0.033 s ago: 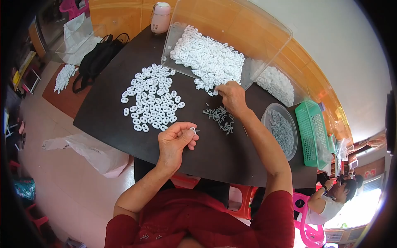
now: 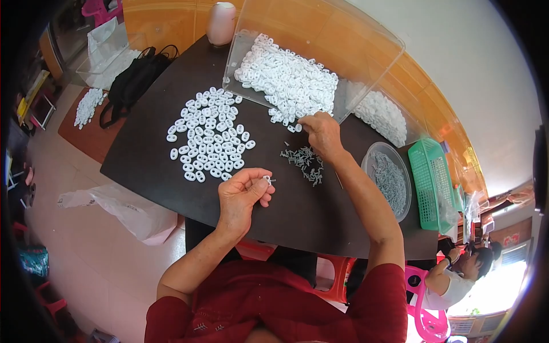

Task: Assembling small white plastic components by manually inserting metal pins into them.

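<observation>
My left hand [image 2: 239, 200] is above the table's near side, thumb and fingers pinched round a small white plastic piece [image 2: 267, 179] with a thin grey screw sticking out to the right. Farther off, my right hand [image 2: 323, 136] reaches to the front edge of a heap of white two-holed plastic pieces [image 2: 291, 80]. Its thumb and forefinger close on one white piece [image 2: 298, 128] there, partly covered by the fingertips. Several loose grey screws [image 2: 306, 163] lie just below that hand. Oval two-holed white pieces [image 2: 211, 137] are spread out to the left.
The heap spills from a clear plastic bin [image 2: 372, 31] tipped on its side on the dark table [image 2: 143, 166]. At the right stand a round tub [image 2: 366, 166] of grey screws and a green basket [image 2: 426, 183]. A pink bottle [image 2: 221, 26] stands at the back; a person [image 2: 457, 280] sits far right.
</observation>
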Tool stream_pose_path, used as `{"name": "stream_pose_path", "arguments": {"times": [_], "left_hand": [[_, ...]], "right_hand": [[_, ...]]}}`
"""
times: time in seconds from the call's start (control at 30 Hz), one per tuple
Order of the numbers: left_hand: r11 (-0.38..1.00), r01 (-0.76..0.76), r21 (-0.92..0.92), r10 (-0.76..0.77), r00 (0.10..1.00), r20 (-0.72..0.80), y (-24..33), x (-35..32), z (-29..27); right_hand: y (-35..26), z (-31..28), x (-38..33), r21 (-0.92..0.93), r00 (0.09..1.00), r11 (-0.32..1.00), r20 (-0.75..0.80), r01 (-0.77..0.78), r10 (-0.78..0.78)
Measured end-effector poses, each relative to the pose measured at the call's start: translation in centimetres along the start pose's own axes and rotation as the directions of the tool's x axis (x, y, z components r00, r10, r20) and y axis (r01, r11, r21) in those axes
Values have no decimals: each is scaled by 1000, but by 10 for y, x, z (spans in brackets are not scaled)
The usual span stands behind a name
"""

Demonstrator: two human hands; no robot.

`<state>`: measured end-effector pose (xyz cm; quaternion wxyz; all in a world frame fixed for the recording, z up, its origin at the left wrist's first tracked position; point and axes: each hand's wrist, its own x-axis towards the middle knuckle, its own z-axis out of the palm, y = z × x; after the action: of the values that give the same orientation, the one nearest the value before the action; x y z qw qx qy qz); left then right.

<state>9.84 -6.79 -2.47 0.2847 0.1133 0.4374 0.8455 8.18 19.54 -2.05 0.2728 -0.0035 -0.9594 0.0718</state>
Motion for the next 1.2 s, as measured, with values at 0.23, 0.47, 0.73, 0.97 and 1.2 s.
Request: {"name": "stream_pose_path", "arguments": {"times": [0.23,0.47,0.73,0.97,1.2], "left_hand": [[1000,9,13,-9,1000,3,0,-1,0],[999,3,39,-3,1000,-6,-1,1,-1],[1000,-6,8,6,1000,11,-3,3,-2],[999,-22,30,21,1000,16,-3,0,-3],[1000,8,7,-8,1000,2,3,-6,0]], "right_hand": [[-12,-3,3,39,958,965,136,-259,252],[-21,-1,17,-12,903,934,251,-358,350],[-16,5,10,60,939,945,154,-321,309],[-33,-24,2,324,890,834,260,-446,375],[-87,-71,-27,682,755,326,563,-655,338]]}}
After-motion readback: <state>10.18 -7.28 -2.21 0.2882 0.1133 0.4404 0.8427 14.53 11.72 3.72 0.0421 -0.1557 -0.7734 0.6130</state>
